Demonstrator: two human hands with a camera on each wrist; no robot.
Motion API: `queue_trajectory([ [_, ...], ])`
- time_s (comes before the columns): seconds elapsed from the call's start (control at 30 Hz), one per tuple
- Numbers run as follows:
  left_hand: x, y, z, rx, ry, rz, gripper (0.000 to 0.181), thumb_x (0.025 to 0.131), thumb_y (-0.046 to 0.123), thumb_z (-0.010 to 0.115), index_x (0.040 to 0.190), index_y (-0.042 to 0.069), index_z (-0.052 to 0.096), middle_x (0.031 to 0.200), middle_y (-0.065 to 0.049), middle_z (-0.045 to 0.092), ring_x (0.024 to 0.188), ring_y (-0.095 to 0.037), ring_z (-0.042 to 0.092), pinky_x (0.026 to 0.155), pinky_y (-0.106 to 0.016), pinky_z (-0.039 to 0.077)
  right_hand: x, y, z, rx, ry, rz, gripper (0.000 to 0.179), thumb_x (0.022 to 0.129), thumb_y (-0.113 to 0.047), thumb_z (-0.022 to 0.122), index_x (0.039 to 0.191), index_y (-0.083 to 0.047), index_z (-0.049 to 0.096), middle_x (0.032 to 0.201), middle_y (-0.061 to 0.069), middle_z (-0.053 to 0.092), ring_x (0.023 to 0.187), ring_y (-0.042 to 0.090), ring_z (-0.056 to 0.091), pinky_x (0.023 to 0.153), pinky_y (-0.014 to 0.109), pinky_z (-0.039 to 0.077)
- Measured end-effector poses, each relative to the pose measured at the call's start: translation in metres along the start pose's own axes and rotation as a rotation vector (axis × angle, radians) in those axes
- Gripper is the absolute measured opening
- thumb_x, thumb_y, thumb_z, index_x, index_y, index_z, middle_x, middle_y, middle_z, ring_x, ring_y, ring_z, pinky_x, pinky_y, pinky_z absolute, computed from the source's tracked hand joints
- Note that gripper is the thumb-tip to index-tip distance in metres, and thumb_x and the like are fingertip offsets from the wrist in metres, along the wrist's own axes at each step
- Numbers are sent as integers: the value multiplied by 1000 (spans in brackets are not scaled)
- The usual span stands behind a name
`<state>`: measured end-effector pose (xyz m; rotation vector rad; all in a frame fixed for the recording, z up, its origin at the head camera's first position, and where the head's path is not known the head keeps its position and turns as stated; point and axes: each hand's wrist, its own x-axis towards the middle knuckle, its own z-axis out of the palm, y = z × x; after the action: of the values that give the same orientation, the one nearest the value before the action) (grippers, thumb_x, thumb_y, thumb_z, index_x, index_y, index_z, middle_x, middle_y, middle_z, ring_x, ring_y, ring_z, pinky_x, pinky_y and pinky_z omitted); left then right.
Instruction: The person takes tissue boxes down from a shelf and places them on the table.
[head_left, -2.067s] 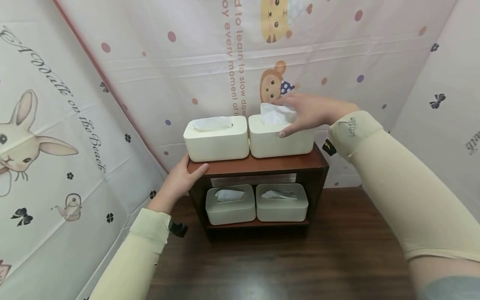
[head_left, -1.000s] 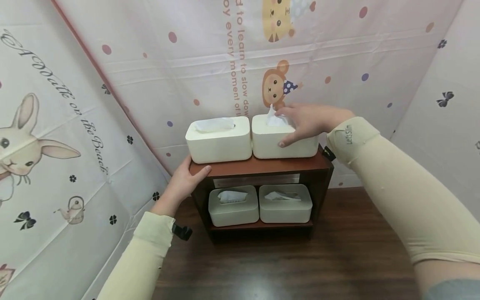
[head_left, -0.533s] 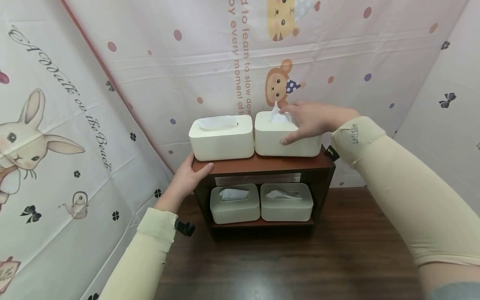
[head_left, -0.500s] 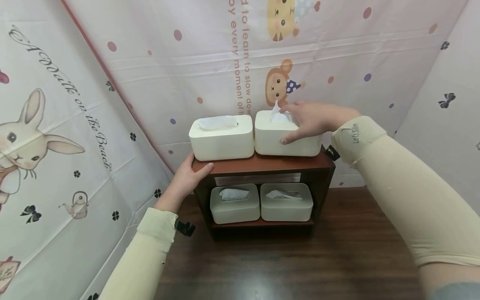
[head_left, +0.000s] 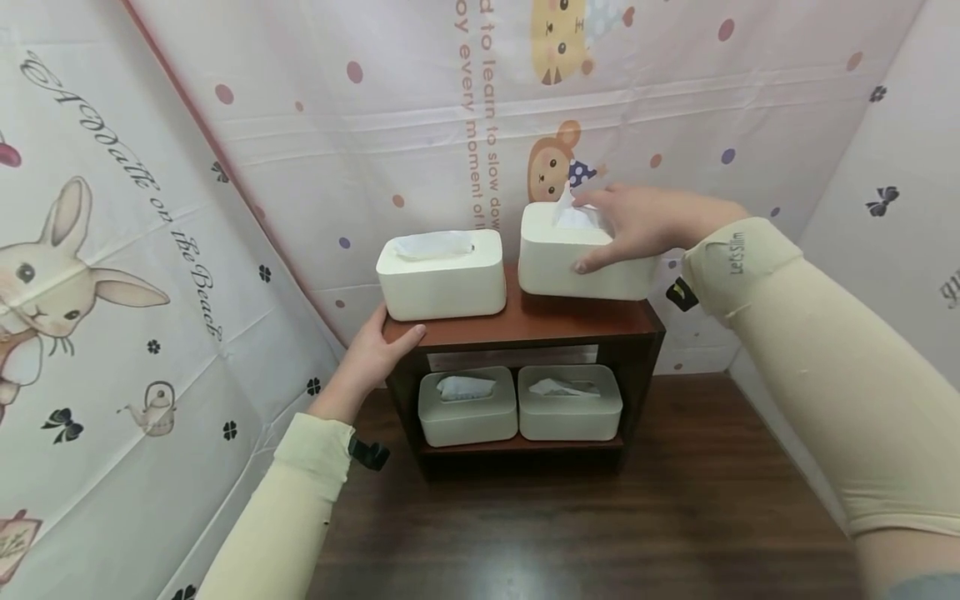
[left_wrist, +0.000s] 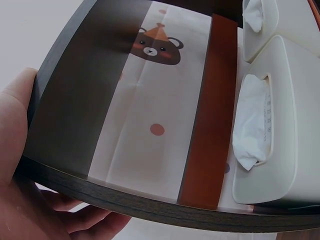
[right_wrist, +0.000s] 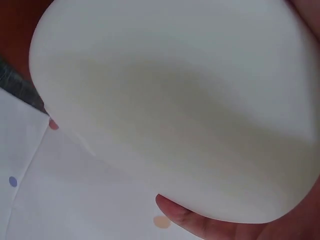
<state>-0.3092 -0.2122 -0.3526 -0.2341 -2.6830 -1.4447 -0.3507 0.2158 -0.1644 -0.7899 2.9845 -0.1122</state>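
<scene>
My right hand (head_left: 637, 221) grips a white tissue box (head_left: 558, 258) across its top, thumb on the front face and fingers over the back. The box is raised above the shelf top and tilts slightly, with a tissue (head_left: 576, 215) poking out of its slot. In the right wrist view the box's end (right_wrist: 165, 100) fills most of the picture, with fingertips curled under its edge. My left hand (head_left: 367, 354) holds the top left corner of the small dark wooden shelf (head_left: 480, 333). In the left wrist view its fingers (left_wrist: 95, 222) wrap round the shelf's side panel.
A second white tissue box (head_left: 442, 287) stands at the left of the shelf top. Two more tissue boxes, a left one (head_left: 468, 425) and a right one (head_left: 570, 421), sit side by side on the lower level. A printed curtain (head_left: 420, 150) hangs right behind the shelf, above a dark wood floor (head_left: 562, 533).
My right hand has raised the right tissue box off the shelf top and shifted it slightly to the right, baring the red-brown surface beneath. My left hand keeps its hold on the shelf corner.
</scene>
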Motion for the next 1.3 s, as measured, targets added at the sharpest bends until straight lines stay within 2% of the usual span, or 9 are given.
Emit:
queue_trajectory([
  [0.23, 1, 1, -1, -11, 0, 9, 99, 102, 60, 72, 178, 22, 20, 169, -19, 44, 154, -39, 44, 125, -61, 33, -9, 10, -8, -32, 18, 27, 126, 87, -79, 77, 176, -11, 20, 162, 36, 38, 134, 48, 51, 107, 70, 46],
  [0.57, 1, -2, -2, -11, 3, 16, 97, 103, 58, 71, 177, 22, 20, 169, -19, 43, 154, -39, 43, 125, -61, 33, -29, 30, -18, -57, 37, 47, 121, 88, -75, 78, 173, -6, 27, 161, 36, 40, 137, 49, 50, 107, 69, 45],
  [1.0, -1, -1, 0, 7, -7, 15, 96, 104, 58, 70, 178, 22, 19, 170, -20, 42, 155, -40, 42, 126, -62, 32, -67, 73, -10, -82, 57, 113, 117, 90, -71, 80, 171, -3, 30, 152, 37, 45, 127, 52, 54, 97, 67, 50],
  [1.17, -2, 1, 0, 4, -10, 15, 96, 105, 57, 70, 178, 22, 19, 170, -20, 42, 154, -40, 43, 125, -62, 33, -82, 89, -7, -73, 68, 127, 115, 92, -66, 80, 170, 1, 29, 156, 41, 40, 130, 54, 51, 98, 71, 49],
  [1.3, -3, 2, 1, 5, -13, 8, 97, 104, 58, 70, 178, 22, 18, 170, -20, 41, 154, -40, 43, 125, -62, 32, -95, 103, -7, -75, 75, 151, 113, 93, -64, 80, 169, 3, 29, 154, 44, 39, 127, 56, 52, 94, 71, 51],
])
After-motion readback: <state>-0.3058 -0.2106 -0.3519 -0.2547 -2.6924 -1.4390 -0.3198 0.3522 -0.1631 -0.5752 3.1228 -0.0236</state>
